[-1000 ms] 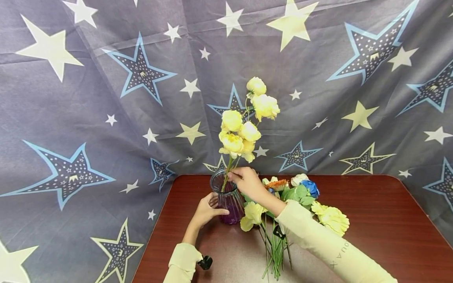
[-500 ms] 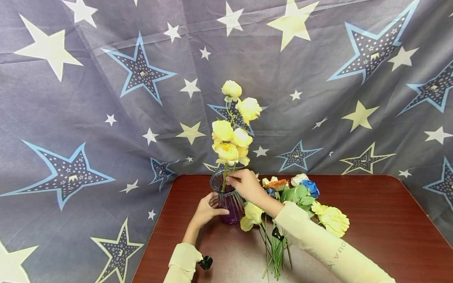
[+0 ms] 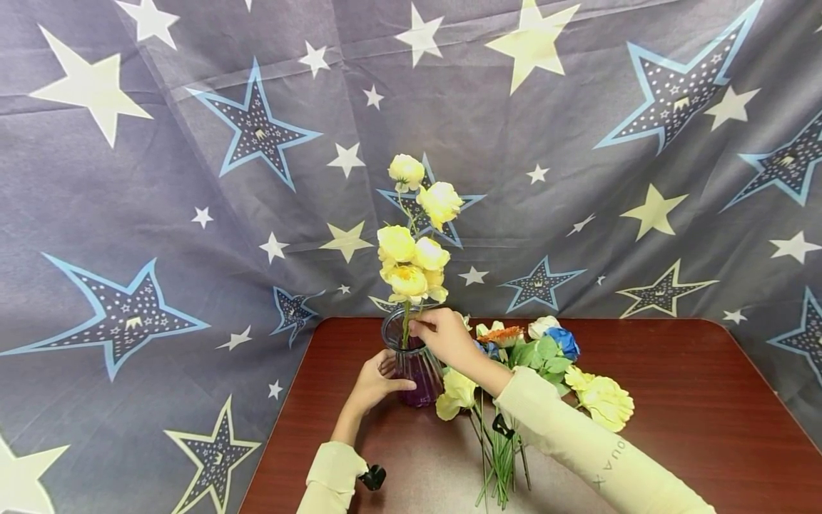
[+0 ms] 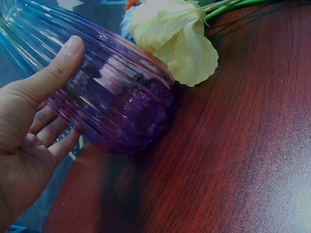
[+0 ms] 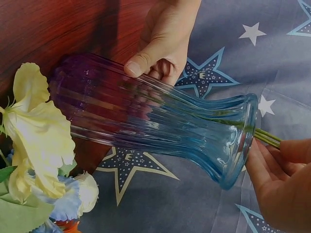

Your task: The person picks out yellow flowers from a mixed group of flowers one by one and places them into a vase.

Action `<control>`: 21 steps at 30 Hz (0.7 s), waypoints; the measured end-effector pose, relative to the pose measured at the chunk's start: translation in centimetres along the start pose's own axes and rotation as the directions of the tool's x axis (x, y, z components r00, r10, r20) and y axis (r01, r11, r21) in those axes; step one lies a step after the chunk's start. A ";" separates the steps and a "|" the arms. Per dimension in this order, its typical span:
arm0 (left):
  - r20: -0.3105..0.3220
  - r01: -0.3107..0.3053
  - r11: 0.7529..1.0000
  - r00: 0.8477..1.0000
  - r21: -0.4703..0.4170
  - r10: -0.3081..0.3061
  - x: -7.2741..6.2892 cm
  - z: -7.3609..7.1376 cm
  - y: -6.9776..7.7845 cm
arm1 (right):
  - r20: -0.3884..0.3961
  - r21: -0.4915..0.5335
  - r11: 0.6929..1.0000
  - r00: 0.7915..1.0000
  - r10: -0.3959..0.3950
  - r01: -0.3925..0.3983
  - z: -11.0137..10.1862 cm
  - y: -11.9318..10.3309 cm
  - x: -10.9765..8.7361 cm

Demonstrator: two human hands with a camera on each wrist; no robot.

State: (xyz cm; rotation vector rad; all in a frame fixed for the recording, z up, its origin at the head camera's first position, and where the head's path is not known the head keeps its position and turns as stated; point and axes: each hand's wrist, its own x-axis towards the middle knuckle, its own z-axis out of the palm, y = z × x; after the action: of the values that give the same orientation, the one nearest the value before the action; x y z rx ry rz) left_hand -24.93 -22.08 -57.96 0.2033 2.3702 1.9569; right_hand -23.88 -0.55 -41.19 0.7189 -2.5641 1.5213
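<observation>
A ribbed glass vase (image 3: pixel 420 382), blue at the mouth and purple at the base, stands near the table's far left corner. My left hand (image 3: pixel 374 384) holds its side, thumb in front and fingers behind, as the left wrist view shows on the purple glass (image 4: pixel 121 97). Above the rim, my right hand (image 3: pixel 447 341) pinches the stems of a spray of yellow flowers (image 3: pixel 409 280). In the right wrist view those green stems (image 5: pixel 266 137) pass through the mouth and run down inside the glass. The blooms rise upright over the vase.
Right of the vase lies a pile of artificial flowers: a pale yellow bloom (image 3: pixel 457 392), an orange one (image 3: pixel 502 335), a blue rose (image 3: pixel 564 343) and a ruffled yellow one (image 3: pixel 606 401). Their green stems (image 3: pixel 504 464) point toward the front. A star-patterned cloth (image 3: pixel 212 285) hangs behind the table (image 3: pixel 693 400).
The yellow spray has swung left and sunk a little, going from leaning right to nearly upright. My right hand shifted slightly left and down with it; my left hand stayed on the vase.
</observation>
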 end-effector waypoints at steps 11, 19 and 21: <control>-0.010 0.004 1.000 1.000 -0.023 -0.004 0.0 0.1 0.1 | 0.000 0.001 1.000 1.000 -0.024 0.024 0.1 0.1 0.3; 0.003 -0.012 0.999 1.000 -0.036 0.012 -0.1 0.0 0.2 | -0.006 -0.033 0.999 1.000 0.006 -0.007 0.2 0.4 0.3; 0.004 -0.013 0.999 1.000 -0.036 0.013 0.0 0.0 0.2 | -0.005 -0.039 0.999 1.000 0.011 -0.011 0.3 0.4 0.3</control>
State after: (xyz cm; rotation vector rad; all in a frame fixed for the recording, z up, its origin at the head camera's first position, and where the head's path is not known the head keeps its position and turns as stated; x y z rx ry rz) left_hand -24.87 -22.03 -57.72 0.2206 2.3352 2.0008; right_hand -24.27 -0.70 -41.56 0.6969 -2.5909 1.4694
